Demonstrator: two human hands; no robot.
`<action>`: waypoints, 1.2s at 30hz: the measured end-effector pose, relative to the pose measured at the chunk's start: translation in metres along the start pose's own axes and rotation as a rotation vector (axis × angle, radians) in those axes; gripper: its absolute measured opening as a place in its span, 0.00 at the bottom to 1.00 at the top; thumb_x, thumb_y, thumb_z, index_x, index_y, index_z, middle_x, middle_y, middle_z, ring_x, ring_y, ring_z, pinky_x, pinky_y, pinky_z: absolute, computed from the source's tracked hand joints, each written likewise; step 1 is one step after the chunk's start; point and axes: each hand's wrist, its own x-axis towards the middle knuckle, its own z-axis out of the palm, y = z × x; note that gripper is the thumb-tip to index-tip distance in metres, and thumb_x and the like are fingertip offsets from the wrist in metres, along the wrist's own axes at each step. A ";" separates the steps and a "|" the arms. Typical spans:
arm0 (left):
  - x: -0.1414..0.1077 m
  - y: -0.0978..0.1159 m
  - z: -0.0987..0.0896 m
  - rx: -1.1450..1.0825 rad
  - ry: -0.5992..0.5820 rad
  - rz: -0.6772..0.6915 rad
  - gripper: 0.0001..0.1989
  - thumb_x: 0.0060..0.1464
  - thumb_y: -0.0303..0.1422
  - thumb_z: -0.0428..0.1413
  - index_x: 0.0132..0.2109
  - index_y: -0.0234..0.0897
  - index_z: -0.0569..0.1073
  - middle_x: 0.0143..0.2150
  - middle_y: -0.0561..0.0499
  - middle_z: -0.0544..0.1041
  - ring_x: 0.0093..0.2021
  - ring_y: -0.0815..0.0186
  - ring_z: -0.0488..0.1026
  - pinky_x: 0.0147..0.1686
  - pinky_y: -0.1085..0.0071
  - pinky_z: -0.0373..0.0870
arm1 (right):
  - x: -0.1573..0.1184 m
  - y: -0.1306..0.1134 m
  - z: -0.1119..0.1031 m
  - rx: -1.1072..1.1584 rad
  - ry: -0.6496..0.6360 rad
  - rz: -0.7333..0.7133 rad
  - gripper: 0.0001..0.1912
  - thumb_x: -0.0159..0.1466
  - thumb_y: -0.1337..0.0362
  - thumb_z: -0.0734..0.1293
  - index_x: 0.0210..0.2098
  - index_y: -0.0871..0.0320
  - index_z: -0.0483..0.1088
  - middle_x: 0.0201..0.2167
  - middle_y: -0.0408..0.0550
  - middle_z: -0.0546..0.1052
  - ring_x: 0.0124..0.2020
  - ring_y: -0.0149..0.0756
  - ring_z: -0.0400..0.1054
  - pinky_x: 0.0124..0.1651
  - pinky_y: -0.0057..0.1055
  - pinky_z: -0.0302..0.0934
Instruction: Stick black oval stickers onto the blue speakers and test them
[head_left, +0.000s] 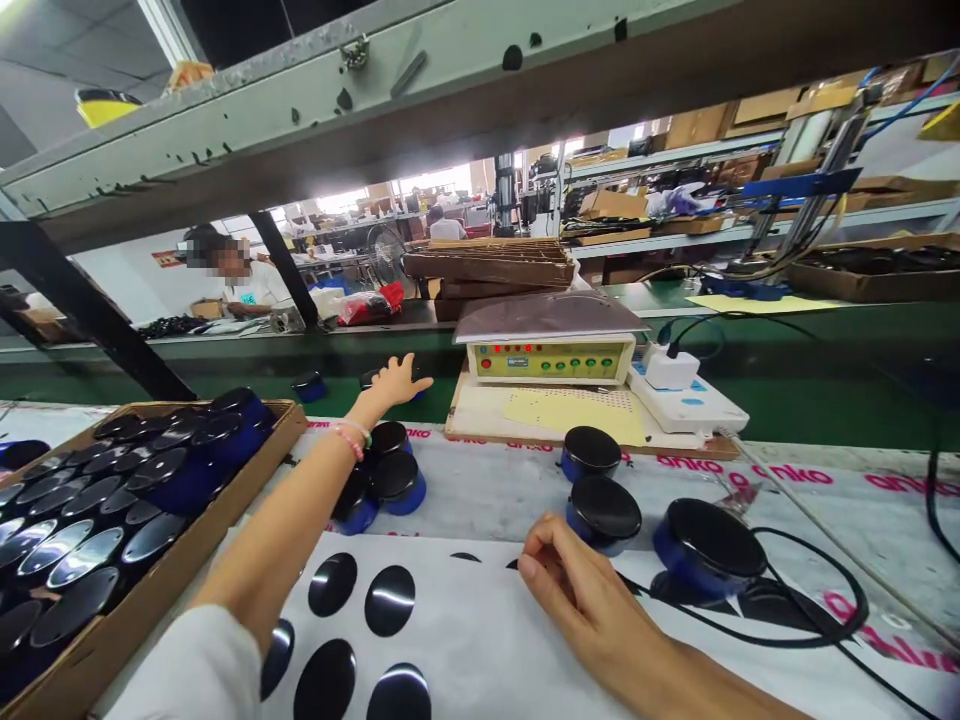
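The left hand reaches over a blue puck on the green belt; the right hand rests on the counter.

Your left hand: bare, pink/white bead bracelet at wrist, white short sleeve at upper arm. Your right hand: bare, no sleeve or jewellery visible.

The single head-worn camera looks forward and down from close above a white-covered workbench, with both forearms entering from the bottom edge. It faces across a green conveyor belt toward distant shelving, and a grey shelf beam crosses overhead.
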 end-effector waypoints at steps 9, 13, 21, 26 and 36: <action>-0.111 -0.008 -0.024 0.045 -0.263 0.142 0.32 0.38 0.26 0.66 0.53 0.45 0.71 0.56 0.49 0.72 0.63 0.54 0.60 0.66 0.52 0.41 | -0.007 -0.007 0.005 -0.369 -0.333 -0.474 0.04 0.66 0.65 0.59 0.41 0.55 0.64 0.33 0.46 0.74 0.32 0.35 0.69 0.31 0.30 0.60; -0.195 0.011 -0.011 -0.249 0.027 -0.058 0.33 0.54 0.35 0.57 0.65 0.47 0.56 0.61 0.48 0.64 0.62 0.59 0.61 0.62 0.62 0.56 | -0.008 0.000 0.011 -0.479 -0.389 -0.538 0.08 0.67 0.61 0.60 0.43 0.56 0.65 0.33 0.48 0.73 0.32 0.38 0.68 0.29 0.33 0.61; -0.263 0.007 0.053 -1.411 0.440 -0.673 0.36 0.50 0.45 0.60 0.63 0.45 0.60 0.62 0.45 0.65 0.60 0.51 0.64 0.56 0.58 0.64 | 0.006 -0.037 0.016 -0.336 -0.721 -0.221 0.13 0.67 0.60 0.58 0.49 0.57 0.64 0.47 0.54 0.69 0.45 0.43 0.67 0.44 0.41 0.65; -0.254 0.007 0.046 -1.577 0.458 -0.646 0.31 0.49 0.42 0.62 0.59 0.46 0.64 0.59 0.47 0.68 0.55 0.56 0.69 0.51 0.64 0.69 | 0.015 -0.074 0.057 -0.232 -0.715 -0.064 0.17 0.62 0.59 0.66 0.49 0.58 0.64 0.48 0.53 0.67 0.47 0.47 0.62 0.50 0.47 0.60; -0.255 -0.001 0.056 -1.318 0.510 -0.640 0.32 0.50 0.44 0.61 0.61 0.44 0.63 0.56 0.47 0.71 0.58 0.56 0.67 0.56 0.62 0.64 | 0.015 -0.080 0.054 -0.124 -0.619 -0.325 0.03 0.64 0.70 0.64 0.35 0.58 0.63 0.35 0.49 0.70 0.36 0.37 0.62 0.38 0.36 0.62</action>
